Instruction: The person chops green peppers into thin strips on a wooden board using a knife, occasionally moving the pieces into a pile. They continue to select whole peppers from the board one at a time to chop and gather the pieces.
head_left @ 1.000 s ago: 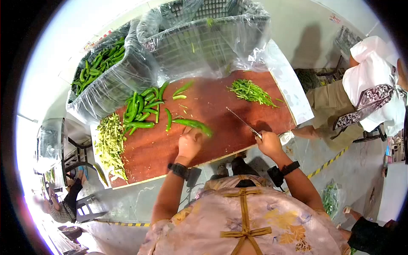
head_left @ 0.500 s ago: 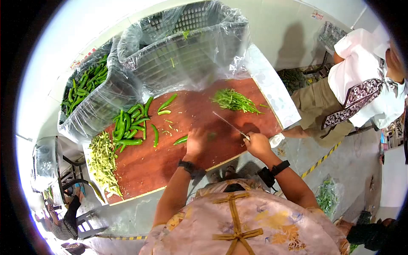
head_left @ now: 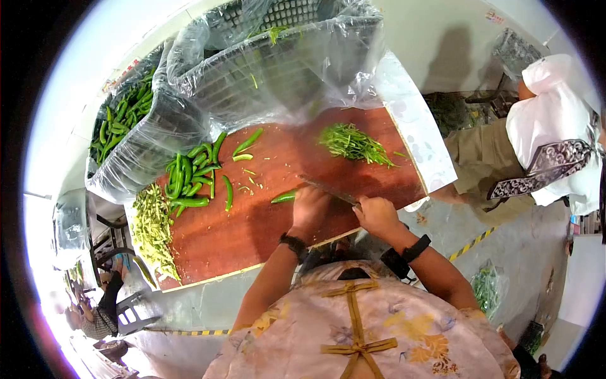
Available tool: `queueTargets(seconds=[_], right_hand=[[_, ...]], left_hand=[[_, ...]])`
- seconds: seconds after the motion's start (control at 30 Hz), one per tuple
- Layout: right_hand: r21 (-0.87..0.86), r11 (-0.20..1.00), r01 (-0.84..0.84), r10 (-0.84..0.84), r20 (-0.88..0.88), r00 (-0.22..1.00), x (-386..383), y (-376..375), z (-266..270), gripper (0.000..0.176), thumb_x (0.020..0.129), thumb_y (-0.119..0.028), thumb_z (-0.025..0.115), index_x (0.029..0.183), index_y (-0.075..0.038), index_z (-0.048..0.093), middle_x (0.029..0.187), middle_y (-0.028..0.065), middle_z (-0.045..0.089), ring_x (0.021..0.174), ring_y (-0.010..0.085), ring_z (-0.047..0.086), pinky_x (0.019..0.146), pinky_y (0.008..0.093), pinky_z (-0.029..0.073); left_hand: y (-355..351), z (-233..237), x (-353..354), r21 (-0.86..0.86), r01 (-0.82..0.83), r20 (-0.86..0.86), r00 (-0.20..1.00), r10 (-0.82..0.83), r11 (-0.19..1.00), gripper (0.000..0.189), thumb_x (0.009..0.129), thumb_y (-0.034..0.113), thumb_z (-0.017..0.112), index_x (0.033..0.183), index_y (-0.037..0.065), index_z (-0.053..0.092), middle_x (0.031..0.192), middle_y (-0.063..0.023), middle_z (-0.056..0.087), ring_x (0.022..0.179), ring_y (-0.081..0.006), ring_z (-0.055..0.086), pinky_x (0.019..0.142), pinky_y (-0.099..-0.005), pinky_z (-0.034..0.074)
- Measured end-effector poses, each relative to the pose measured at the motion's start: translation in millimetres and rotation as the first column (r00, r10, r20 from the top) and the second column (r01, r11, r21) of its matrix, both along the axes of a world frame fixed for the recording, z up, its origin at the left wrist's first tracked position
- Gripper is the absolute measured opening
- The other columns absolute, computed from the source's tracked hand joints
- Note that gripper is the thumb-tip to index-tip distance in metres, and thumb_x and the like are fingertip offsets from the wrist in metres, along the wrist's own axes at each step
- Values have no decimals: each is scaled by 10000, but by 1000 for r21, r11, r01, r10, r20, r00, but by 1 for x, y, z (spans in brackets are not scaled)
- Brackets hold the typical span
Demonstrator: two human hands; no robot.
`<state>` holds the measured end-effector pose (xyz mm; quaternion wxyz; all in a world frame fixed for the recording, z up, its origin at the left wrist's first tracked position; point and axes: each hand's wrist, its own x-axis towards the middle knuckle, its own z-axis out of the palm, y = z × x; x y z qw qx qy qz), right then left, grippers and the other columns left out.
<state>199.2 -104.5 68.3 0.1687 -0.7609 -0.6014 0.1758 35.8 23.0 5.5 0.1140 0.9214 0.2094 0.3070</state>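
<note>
On the reddish-brown board (head_left: pixel 252 221), my left hand (head_left: pixel 308 210) has its fingers closed on a green chili pepper (head_left: pixel 283 197), whose end pokes out to the left. My right hand (head_left: pixel 380 220) grips a knife (head_left: pixel 329 189) by its handle. The blade points left and lies just above the fingers of my left hand; whether it touches the pepper is hidden. A pile of sliced green pepper (head_left: pixel 356 144) sits beyond the knife at the right. Whole green chilies (head_left: pixel 184 178) are heaped on the left part of the board, beside a pile of pale trimmings (head_left: pixel 153 234).
Behind the board stand a plastic-lined basket (head_left: pixel 284 76) and a smaller lined basket holding chilies (head_left: pixel 123 120). A person in a white top (head_left: pixel 552 126) is at the right. Another person (head_left: pixel 98 316) is at the lower left. A bag of greens (head_left: pixel 486 290) lies on the floor.
The knife has come down and across toward my left hand, its blade now near the fingers. My left hand has shifted slightly right with the pepper. The whole view has tilted a little.
</note>
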Motion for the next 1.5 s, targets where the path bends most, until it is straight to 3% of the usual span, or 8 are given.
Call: queueTargets(seconds=[0.37, 0.8, 1.0, 1.17, 1.3, 1.37, 1.5], right_hand=[[-130, 987, -96, 107, 82, 991, 10, 4, 3, 203, 827, -226, 578, 821, -24, 565, 648, 191, 603, 634, 389, 602, 581, 494, 471], [-251, 958, -141, 167, 85, 982, 11, 20, -5, 180, 826, -171, 553, 827, 7, 578, 642, 205, 602, 619, 387, 613, 568, 489, 496], [-174, 972, -159, 171, 55, 984, 7, 40, -21, 183, 838, -170, 541, 832, 7, 586, 645, 214, 599, 610, 388, 606, 548, 491, 488], [-34, 997, -65, 67, 57, 996, 2, 52, -22, 222, 841, -210, 554, 796, 3, 598, 664, 227, 597, 631, 407, 592, 590, 505, 474], [-36, 999, -5, 6, 30, 1000, 3, 41, -8, 242, 842, -228, 557, 786, 3, 598, 668, 229, 597, 642, 408, 592, 612, 509, 471], [-172, 983, -66, 79, 70, 994, 3, 26, -1, 240, 838, -227, 561, 791, 6, 598, 668, 228, 598, 644, 407, 595, 607, 511, 472], [-225, 973, -52, 76, 102, 992, 4, 13, 7, 228, 827, -215, 565, 793, 8, 597, 668, 227, 598, 645, 406, 597, 604, 507, 474]], left_hand=[[-5, 8, 4, 0, -71, -28, 997, 71, 997, 168, 691, 106, 632, 847, 157, 669, 930, -12, 609, 904, -246, 550, 754, -389, 424], [-1, 7, 0, -74, -14, -78, 997, 8, 997, 157, 711, 110, 635, 855, 148, 685, 973, -14, 622, 966, -252, 549, 821, -421, 425], [0, 2, 0, -86, 21, -49, 998, -25, 996, 168, 695, 143, 570, 848, 141, 641, 975, -12, 603, 961, -238, 542, 831, -410, 415], [0, 3, 1, -72, 36, 7, 999, -36, 997, 173, 708, 140, 566, 864, 127, 641, 1004, -19, 602, 970, -241, 544, 839, -412, 411], [-2, 6, 0, -68, -7, 20, 1000, 8, 998, 176, 719, 128, 567, 878, 128, 644, 1017, -22, 596, 982, -244, 541, 846, -413, 409], [-5, 10, 0, -88, -2, 0, 1000, 2, 996, 183, 722, 123, 567, 887, 132, 645, 1027, -24, 595, 990, -246, 540, 848, -413, 409], [-3, 16, 0, -94, 14, -37, 999, -18, 995, 185, 721, 117, 567, 886, 142, 645, 1045, -13, 595, 1011, -233, 534, 836, -410, 412]])
